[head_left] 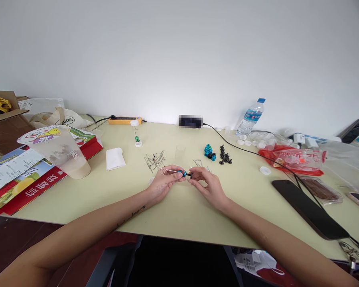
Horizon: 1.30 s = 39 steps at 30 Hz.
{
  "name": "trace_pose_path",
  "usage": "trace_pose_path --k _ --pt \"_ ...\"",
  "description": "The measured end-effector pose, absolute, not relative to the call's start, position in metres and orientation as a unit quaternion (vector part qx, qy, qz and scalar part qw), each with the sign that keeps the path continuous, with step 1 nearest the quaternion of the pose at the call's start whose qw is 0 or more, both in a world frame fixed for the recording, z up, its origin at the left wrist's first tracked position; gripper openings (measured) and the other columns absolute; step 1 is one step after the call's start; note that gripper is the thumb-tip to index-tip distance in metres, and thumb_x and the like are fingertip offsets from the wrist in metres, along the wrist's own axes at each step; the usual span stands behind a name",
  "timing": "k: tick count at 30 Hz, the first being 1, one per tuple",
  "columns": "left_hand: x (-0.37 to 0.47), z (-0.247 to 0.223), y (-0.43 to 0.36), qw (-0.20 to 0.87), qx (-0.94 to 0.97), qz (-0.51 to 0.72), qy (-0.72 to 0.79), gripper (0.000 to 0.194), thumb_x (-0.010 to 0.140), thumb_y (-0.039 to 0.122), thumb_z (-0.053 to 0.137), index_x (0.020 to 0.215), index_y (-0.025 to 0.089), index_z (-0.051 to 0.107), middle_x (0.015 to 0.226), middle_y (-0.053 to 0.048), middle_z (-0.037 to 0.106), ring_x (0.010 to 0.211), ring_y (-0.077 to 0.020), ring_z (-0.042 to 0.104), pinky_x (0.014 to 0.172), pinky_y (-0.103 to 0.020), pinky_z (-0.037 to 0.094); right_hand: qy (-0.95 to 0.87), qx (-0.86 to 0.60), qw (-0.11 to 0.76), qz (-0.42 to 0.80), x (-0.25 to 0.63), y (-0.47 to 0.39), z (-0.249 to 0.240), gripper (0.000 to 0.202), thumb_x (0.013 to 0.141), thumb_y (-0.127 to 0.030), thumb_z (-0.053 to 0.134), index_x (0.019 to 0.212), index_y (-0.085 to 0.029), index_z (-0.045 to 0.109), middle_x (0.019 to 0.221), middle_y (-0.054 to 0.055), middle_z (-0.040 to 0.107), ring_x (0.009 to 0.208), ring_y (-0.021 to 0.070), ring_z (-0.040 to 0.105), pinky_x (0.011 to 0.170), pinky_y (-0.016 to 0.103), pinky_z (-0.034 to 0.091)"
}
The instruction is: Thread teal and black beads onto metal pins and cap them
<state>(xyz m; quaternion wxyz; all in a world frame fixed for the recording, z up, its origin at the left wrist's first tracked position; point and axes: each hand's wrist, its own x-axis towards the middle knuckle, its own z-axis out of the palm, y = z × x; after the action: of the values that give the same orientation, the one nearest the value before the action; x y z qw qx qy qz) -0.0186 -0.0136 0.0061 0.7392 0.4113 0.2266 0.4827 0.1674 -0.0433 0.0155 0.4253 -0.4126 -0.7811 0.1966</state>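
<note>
Close together over the table's middle, my two hands work on one small assembly. My left hand (164, 182) pinches a small blue plastic piece (183, 173) with a thin metal rod (169, 170) running back from it. Between finger and thumb, my right hand (208, 185) grips a small black plastic piece (190, 175) that meets the blue one; fingers partly hide the joint. Behind them stands a clear tube (180, 153). Loose thin metal pins (154, 160) lie left of it, blue pieces (208, 150) and black pieces (225, 155) to the right.
An assembled green piece with white caps (138, 143) stands at back left. Beside it lies a folded tissue (115, 158). A drink cup (74, 159) leans at left; a water bottle (251, 115), white caps (247, 142) and a black phone (308, 209) are at right. A cable (239, 147) crosses the table.
</note>
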Motion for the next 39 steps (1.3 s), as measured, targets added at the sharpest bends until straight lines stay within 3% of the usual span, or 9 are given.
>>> trace_pose_path --k 15,20,26,32,39 --pt "-0.0180 0.0082 -0.0147 0.733 0.414 0.484 0.237 0.023 0.065 0.017 0.075 0.085 0.013 0.067 0.079 -0.004 0.068 0.070 -0.0119 0.064 0.075 -0.025 0.048 -0.783 -0.411 0.429 0.183 0.1678 -0.0423 0.0151 0.019 0.088 -0.031 0.051 0.104 -0.023 0.054 0.092 0.005 0.062 0.077 0.0152 0.062 0.071 0.029 0.054" --pt "-0.0179 0.0088 -0.0152 0.736 0.404 0.488 0.240 0.025 0.063 0.019 0.076 0.086 0.014 0.067 0.078 -0.005 0.068 0.071 -0.0130 0.064 0.075 -0.027 0.048 -0.778 -0.420 0.427 0.188 0.1681 -0.0425 0.0151 0.027 0.087 -0.031 0.051 0.113 -0.024 0.050 0.094 0.006 0.061 0.077 0.0166 0.062 0.066 0.030 0.055" --pt "-0.0176 0.0089 -0.0147 0.728 0.416 0.491 0.236 0.025 0.063 0.017 0.076 0.086 0.013 0.067 0.081 -0.005 0.068 0.073 -0.0133 0.064 0.083 -0.029 0.047 -0.777 -0.413 0.435 0.190 0.1694 -0.0410 0.0131 0.019 0.088 -0.028 0.051 0.106 -0.023 0.054 0.089 0.005 0.061 0.076 0.0154 0.062 0.070 0.030 0.055" --pt "-0.0176 0.0092 -0.0149 0.737 0.409 0.485 0.234 0.024 0.065 0.016 0.075 0.087 0.013 0.067 0.081 -0.005 0.069 0.075 -0.0131 0.064 0.083 -0.029 0.047 -0.780 -0.423 0.421 0.186 0.1694 -0.0404 0.0144 0.026 0.087 -0.028 0.052 0.113 -0.025 0.051 0.089 0.004 0.061 0.075 0.0152 0.063 0.070 0.030 0.056" --pt "-0.0176 0.0082 -0.0155 0.740 0.412 0.474 0.239 0.026 0.064 0.017 0.075 0.088 0.013 0.067 0.082 -0.006 0.069 0.074 -0.0136 0.064 0.082 -0.029 0.048 -0.781 -0.410 0.427 0.200 0.1701 -0.0402 0.0121 0.020 0.087 -0.030 0.052 0.106 -0.024 0.055 0.091 0.005 0.063 0.075 0.0164 0.063 0.069 0.031 0.056"
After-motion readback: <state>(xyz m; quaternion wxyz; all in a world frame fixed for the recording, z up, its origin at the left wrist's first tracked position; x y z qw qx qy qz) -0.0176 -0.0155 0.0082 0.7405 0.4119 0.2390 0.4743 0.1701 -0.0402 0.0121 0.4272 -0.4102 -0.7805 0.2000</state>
